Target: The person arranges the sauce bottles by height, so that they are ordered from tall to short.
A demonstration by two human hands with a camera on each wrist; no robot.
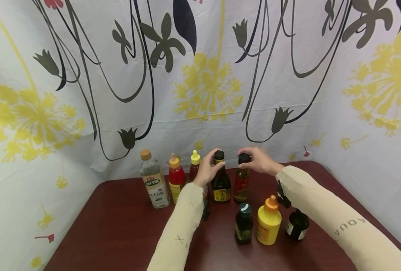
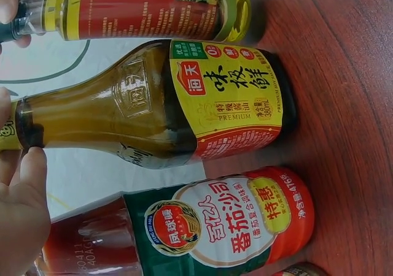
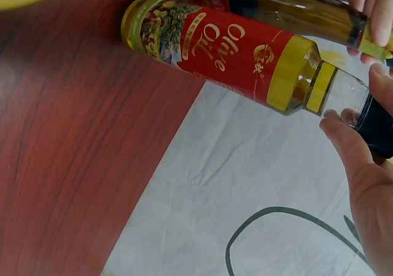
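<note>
My left hand grips the neck of a dark soy sauce bottle, its thumb and fingers around the yellow neck band just below the black cap. The bottle stands upright at the back of the table, and its yellow label shows in the left wrist view. To its right, my right hand pinches an olive oil bottle at the dark cap and clear neck; its red label faces the right wrist camera. A ketchup bottle stands left of the soy sauce, partly behind my left forearm in the head view.
Left along the back row are a clear vinegar bottle and a red squeeze bottle with an orange cap. In front stand a dark green-capped bottle, a yellow squeeze bottle and a small dark jar. A patterned cloth hangs behind the table.
</note>
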